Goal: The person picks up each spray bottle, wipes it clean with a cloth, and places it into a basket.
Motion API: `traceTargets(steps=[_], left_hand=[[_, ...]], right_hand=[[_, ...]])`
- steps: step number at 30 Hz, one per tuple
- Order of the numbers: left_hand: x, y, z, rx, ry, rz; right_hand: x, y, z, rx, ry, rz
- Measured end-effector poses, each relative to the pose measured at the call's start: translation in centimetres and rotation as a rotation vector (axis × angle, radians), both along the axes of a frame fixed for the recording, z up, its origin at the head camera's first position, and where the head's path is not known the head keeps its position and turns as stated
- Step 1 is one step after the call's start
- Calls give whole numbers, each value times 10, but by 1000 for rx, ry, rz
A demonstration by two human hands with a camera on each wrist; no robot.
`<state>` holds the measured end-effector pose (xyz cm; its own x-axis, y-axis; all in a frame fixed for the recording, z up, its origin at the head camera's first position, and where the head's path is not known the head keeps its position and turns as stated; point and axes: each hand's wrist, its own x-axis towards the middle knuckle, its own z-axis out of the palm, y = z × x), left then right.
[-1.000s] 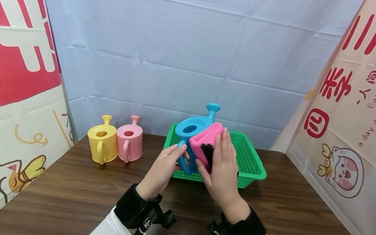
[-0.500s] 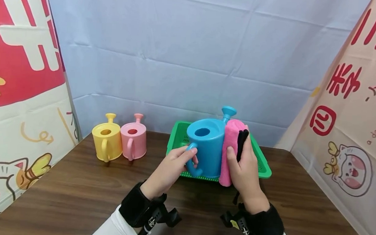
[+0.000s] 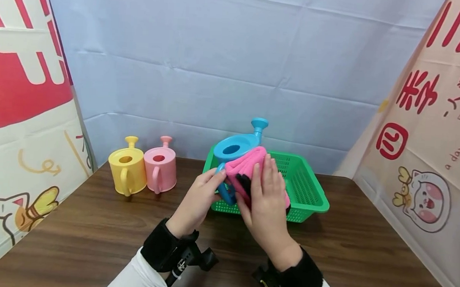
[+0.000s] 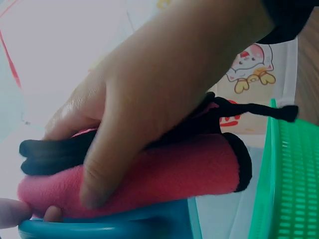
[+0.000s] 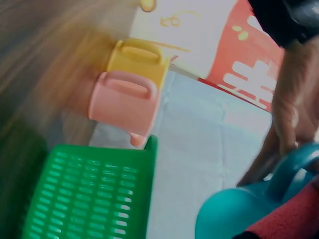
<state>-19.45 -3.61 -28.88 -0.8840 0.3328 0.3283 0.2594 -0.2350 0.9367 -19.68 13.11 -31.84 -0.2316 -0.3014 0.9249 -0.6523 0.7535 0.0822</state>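
Note:
My left hand (image 3: 197,201) grips the handle of a blue toy watering can (image 3: 249,140), raised in front of the green basket. A folded pink cloth (image 3: 244,161) with black trim and a black cord lies against the can's near side. My right hand (image 3: 267,204) holds this cloth to the can, with long fingers laid over it and the thumb at its left. In the left wrist view, the right thumb crosses the pink face while the other fingers reach behind a black band. Cloth and right hand hide most of the can's body in the head view.
A green slotted basket (image 3: 308,184) stands behind the hands on the brown wooden table (image 3: 97,240). To the left, a yellow watering can (image 3: 135,178) and a pink one (image 3: 167,171) stand side by side. Printed and plain cloth sheets surround the table.
Half a second ago the cloth was at the can's right side; now it is across the near side. The can has shifted left and turned in the left hand, which keeps its handle.

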Motion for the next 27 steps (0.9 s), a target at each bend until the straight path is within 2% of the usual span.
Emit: traceTargets(steps=[5, 9, 12, 19, 22, 27], left_hand=[[0, 0, 0, -17, 17, 2], [2, 3, 2, -68, 80, 18], [3, 3, 2, -108, 108, 23], [5, 2, 1, -180, 170, -29], [6, 2, 1, -188, 182, -63], [7, 3, 0, -169, 153, -78]], right_hand=[[0, 0, -1, -13, 38, 6], [0, 10, 5, -77, -4, 25], [1, 19, 11, -158, -115, 52], [1, 49, 23, -375, -474, 132], [0, 57, 26, -411, -541, 154], [0, 56, 26, -397, -551, 151]])
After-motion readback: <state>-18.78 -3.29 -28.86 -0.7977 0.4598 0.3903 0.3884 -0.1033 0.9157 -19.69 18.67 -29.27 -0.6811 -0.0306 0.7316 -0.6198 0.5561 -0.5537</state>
